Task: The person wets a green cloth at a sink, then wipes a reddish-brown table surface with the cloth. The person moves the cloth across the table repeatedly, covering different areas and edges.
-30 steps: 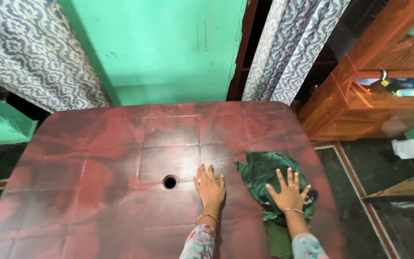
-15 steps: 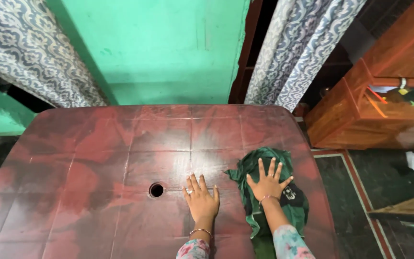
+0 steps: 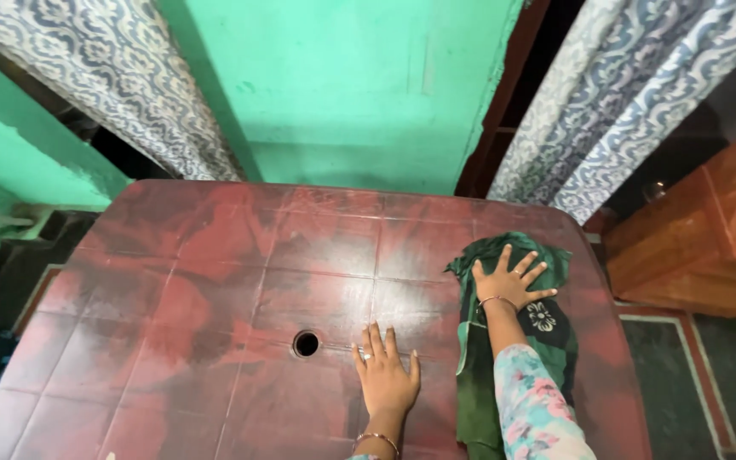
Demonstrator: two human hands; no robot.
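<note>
Cloth (image 3: 517, 341): dark green, spread along the right side of the red counter (image 3: 215, 281), its far end near the far right corner.
Right hand (image 3: 511, 279): flat, fingers splayed, pressing the cloth; 1.0 s ago it lay nearer the body, so the wipe runs outward.
Left hand (image 3: 388, 381): flat, holding nothing, beside the hole (image 3: 306, 343).

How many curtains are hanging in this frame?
2. One patterned curtain hangs at the upper left beside the green wall; the other curtain hangs at the upper right, by the dark doorway. Any others would be outside the frame.
</note>
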